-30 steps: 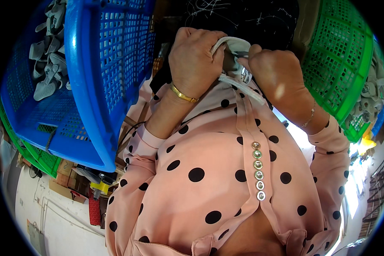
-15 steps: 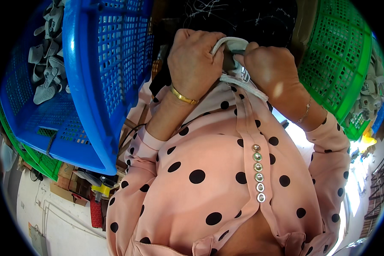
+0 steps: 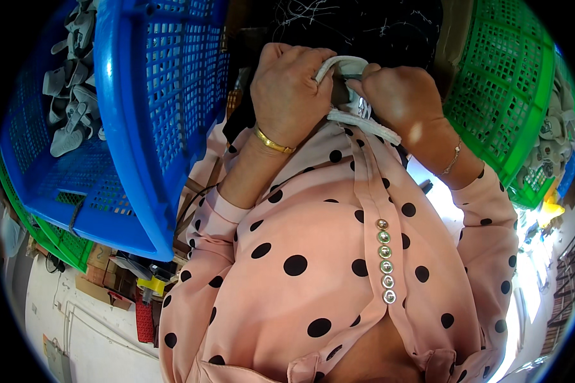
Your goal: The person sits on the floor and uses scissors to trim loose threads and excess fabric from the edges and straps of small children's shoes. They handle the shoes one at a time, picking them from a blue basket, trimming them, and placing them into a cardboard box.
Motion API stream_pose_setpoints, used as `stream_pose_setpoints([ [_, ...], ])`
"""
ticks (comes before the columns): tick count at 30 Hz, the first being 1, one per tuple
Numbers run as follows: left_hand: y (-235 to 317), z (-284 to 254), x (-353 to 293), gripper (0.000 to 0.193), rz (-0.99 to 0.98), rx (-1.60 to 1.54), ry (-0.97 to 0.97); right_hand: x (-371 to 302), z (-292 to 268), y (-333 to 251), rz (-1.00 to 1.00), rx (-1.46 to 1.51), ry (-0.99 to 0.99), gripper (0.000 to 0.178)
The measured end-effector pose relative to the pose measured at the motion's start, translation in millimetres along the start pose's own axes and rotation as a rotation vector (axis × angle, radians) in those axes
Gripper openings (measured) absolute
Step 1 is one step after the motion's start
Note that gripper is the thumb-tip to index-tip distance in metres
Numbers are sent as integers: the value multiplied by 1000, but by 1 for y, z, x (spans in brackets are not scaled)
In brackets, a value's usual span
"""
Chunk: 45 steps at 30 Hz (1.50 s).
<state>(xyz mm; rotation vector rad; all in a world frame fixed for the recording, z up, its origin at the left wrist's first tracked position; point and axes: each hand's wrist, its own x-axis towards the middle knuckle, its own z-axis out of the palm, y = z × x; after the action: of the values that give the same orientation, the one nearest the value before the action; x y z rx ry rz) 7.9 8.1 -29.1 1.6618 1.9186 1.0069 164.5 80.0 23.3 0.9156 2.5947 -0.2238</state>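
Observation:
A white and grey shoe upper (image 3: 364, 126) is held low against my body, its pale rim curving up between my two hands. My left hand (image 3: 292, 89) has its fingers wrapped over the upper's left edge, with the thumb against the rim. On the other side, my right hand (image 3: 406, 96) is curled into a closed grip at the upper's right edge. Its fingertips are tucked out of sight. Part of the upper's inside shows between the hands, and the rest is hidden by them.
At the left stands a blue plastic basket (image 3: 118, 121) holding several grey shoe pieces (image 3: 76, 96). To the right is a green basket (image 3: 501, 89), with more grey pieces (image 3: 552, 137) beyond it. Dark cloth (image 3: 358, 29) with loose white threads lies past my hands.
My right hand and forearm have shifted slightly left, and the lower pale edge of the upper has moved a little. The left hand keeps nearly the same grip.

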Motion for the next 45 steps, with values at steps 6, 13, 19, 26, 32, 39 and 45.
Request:
stream_pose_setpoints([
  [6,-6,-12,-5,22,80,-12,35,-20,-18,17,57,237,-126,47],
  [13,-6,-23,-12,21,282,44,4,-9,20,14,149,965,139,44],
  [19,5,-6,-12,15,271,244,50,-1,47,7,161,1226,146,27],
  [26,12,-5,-6,15,238,276,-43,-4,35,-4,312,1508,78,23],
  [32,17,-28,17,5,55,-348,-64,-8,3,13,334,1250,181,20],
  [39,23,-77,33,54,-343,-675,-19,-33,-20,38,376,986,471,19],
  [45,45,-38,27,49,-327,-638,-533,-48,-22,12,412,1102,534,18],
])
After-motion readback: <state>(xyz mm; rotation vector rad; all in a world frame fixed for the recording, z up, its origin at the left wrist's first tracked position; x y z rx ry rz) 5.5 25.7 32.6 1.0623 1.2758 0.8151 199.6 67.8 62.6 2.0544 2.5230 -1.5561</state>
